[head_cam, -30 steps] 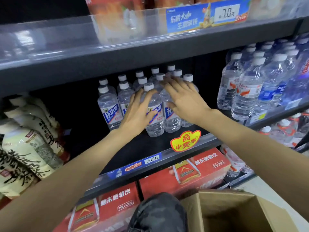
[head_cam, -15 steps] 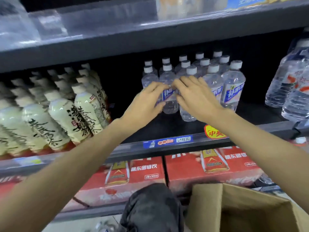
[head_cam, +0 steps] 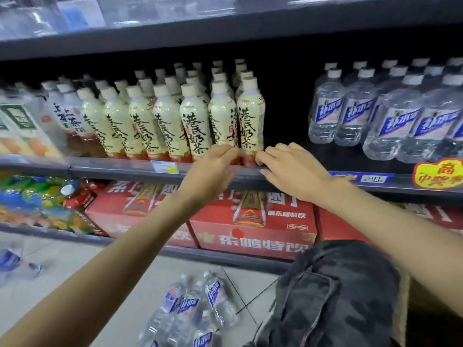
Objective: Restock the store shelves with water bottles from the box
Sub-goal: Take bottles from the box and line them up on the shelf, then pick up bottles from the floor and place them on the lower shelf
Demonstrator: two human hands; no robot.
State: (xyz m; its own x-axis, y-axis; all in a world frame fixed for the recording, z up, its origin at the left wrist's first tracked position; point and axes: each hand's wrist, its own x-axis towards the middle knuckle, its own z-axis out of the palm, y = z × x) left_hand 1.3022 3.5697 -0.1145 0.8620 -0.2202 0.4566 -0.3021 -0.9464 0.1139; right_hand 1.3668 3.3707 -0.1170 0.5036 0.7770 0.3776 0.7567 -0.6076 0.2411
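Observation:
Clear water bottles with blue labels (head_cam: 390,121) stand in rows on the right part of the dark shelf (head_cam: 288,151). Several more water bottles (head_cam: 198,309) lie on the floor tiles below. My left hand (head_cam: 213,171) and my right hand (head_cam: 288,169) hover side by side at the shelf's front edge, left of the water bottles and just in front of the milk tea bottles. Both hands hold nothing; the left one's fingers are loosely curled, the right one's are spread. Only a sliver of the cardboard box (head_cam: 403,309) shows at the lower right, behind my knee.
Cream milk tea bottles (head_cam: 193,121) fill the shelf's left and middle. Red drink cartons (head_cam: 253,229) sit on the bottom shelf. Another water bottle (head_cam: 12,261) lies on the floor at far left. My knee in camouflage cloth (head_cam: 330,296) is at lower right.
Both hands have left the water bottles on the shelf and drawn back to the shelf edge. My view has swung left and down, showing the bottles on the floor.

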